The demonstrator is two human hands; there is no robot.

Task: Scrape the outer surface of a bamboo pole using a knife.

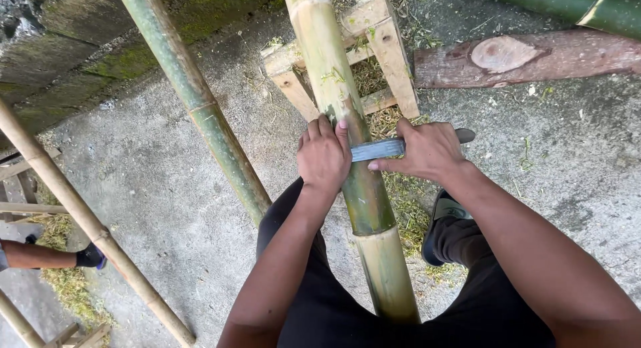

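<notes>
- Forearm of another person, ending in a dark glove, reaches in at the far left edge of what I see, low down, beside a pale tan bamboo pole that slants across that corner.
- Next I see a slim green bamboo pole running from the top down toward the wearer's knee, apart from both hands.
- My left hand is closed over one end of a flat grey metal blade, fingers curled down over it and pressed against the thick bamboo culm.
- That thick culm, yellow above and green where the hands are, runs up the centre between the legs in black trousers and rests on a rough wooden trestle.
- The blade lies crosswise on the culm, touching it.
- My right hand grips the blade's other end, fingers wrapped shut around it.
- A reddish-brown cut log lies on the concrete floor at upper right, with green shavings strewn under the trestle.
</notes>
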